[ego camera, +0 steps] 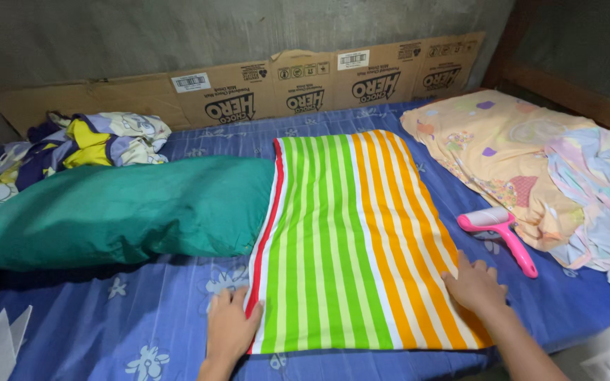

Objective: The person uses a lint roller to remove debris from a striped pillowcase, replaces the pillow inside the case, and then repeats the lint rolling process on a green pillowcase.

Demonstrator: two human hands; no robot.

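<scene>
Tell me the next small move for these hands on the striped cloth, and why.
Probably slide both palms outward: the left hand and right hand lie flat on the near corners of the striped cloth, whose far end already covers the green pillow.

Bed (142, 317) under my hands, blue flowered sheet.

On it: striped cloth (347, 240) flat at centre, green pillow (121, 212) touching its left edge, crumpled patterned fabric (72, 144) behind that. Right side: pink lint roller (503, 233) just beside a peach pillow (503, 148), pastel cloth (601, 204) bunched over it. Cardboard (248, 92) lines the wall.
</scene>
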